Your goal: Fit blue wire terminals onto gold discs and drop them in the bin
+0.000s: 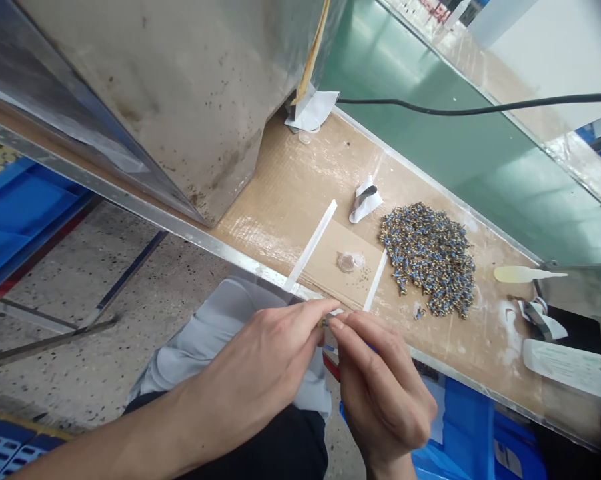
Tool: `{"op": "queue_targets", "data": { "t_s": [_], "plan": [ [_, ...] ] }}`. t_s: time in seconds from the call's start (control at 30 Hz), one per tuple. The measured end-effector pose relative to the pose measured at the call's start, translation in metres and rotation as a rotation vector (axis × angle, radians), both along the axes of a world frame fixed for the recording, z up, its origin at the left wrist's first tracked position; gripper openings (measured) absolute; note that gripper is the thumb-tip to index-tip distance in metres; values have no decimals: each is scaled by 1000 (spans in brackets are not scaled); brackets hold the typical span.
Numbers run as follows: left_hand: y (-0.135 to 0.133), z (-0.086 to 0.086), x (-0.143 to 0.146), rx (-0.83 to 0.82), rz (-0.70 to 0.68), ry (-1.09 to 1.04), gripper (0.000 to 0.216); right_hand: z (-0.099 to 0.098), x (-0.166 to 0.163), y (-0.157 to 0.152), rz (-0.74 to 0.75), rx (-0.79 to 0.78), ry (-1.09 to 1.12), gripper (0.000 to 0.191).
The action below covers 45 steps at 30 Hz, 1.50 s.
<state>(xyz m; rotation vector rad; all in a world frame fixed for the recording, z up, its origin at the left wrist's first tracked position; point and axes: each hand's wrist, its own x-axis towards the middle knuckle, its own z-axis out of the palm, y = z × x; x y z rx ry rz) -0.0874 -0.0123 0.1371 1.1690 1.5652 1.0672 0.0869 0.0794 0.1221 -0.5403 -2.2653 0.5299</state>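
Observation:
My left hand (275, 353) and my right hand (380, 380) meet fingertip to fingertip at the table's front edge. Pinched between them is a small metal part (323, 322), mostly covered by the fingers, so its exact kind does not show. Just beyond lies a cardboard pad (330, 260) held down by white tape strips. On it sits a small clear round dish (351, 261), with tiny dark specks (364, 275) beside it. To the right, a heap of small blue and brass-coloured parts (430, 257) covers the tabletop, a few lying loose at its near side.
A large stained metal housing (195, 100) stands at the left. A crumpled white wrapper (365, 199) lies behind the pad. At the right are a pale yellow dropper bottle (520, 274) and a white bottle (570, 367). A black cable (430, 110) crosses the green panel (405, 67).

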Motion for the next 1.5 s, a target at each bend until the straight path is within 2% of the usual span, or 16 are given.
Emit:
{"op": "queue_targets", "data": {
  "t_s": [0.23, 0.53, 0.87, 1.03, 1.17, 1.33, 1.43, 1.5],
  "plan": [
    [0, -2, 2, -17, 10, 87, 41, -7, 3, -5, -7, 14, 48, 45],
    [5, -1, 0, -21, 41, 33, 36, -15, 4, -13, -17, 88, 28, 49],
    [6, -7, 3, -17, 49, 118, 32, -29, 3, -17, -68, 82, 49, 51],
    [5, -10, 6, -32, 70, 196, 32, -29, 1, -17, -126, 82, 105, 50],
    [6, -12, 8, -9, 79, 263, 26, -27, -1, -17, -118, 80, 111, 51],
    [5, -15, 7, 33, 60, 317, 25, -24, 9, -14, -122, -69, 109, 45],
    [3, -17, 8, 19, -6, 300, 28, -21, 17, -9, -211, -295, 47, 30],
    [3, -18, 9, -10, -54, 303, 21, -19, 19, -5, -201, -453, 3, 23]
  ]
}}
